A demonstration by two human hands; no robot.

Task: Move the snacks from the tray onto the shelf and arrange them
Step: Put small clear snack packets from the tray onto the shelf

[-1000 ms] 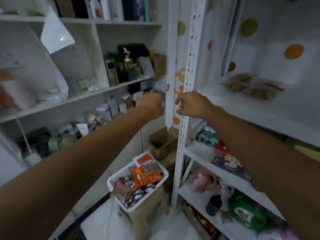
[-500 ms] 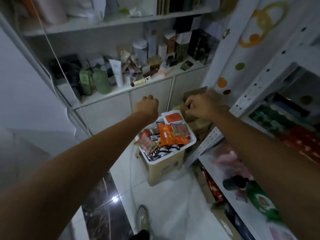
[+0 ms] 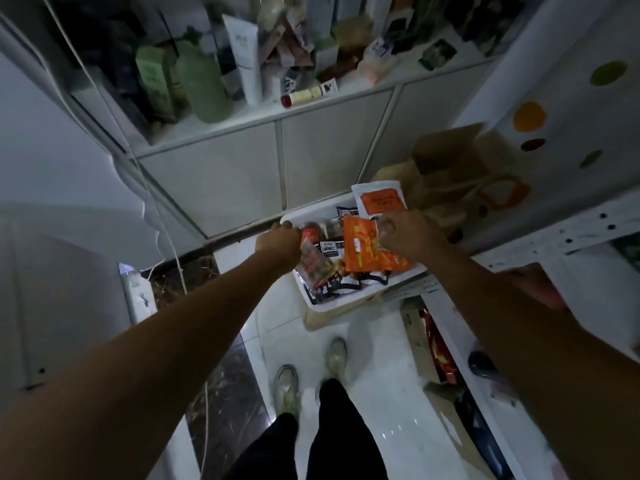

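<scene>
A white tray (image 3: 334, 302) full of snack packets sits on a beige stool (image 3: 323, 320) on the floor ahead of me. My right hand (image 3: 407, 237) is down on a large orange packet (image 3: 363, 252) lying on top, with its fingers curled onto the packet's upper edge. My left hand (image 3: 278, 241) is at the tray's left rim beside a red packet (image 3: 313, 266); its fingers point down and are hidden. A white and orange packet (image 3: 379, 200) lies at the tray's far end. The white perforated shelf (image 3: 561, 233) stands to the right.
A brown paper bag (image 3: 450, 174) stands behind the tray. White cabinets (image 3: 242, 174) with bottles and boxes on top run along the back. Low shelf levels on the right hold boxes and packets (image 3: 436, 351). My feet (image 3: 311, 375) stand on the tiled floor.
My view has dropped from the shelf to the tray. Both hands have come down from shelf height and now reach into the tray, the right one onto the orange packet.
</scene>
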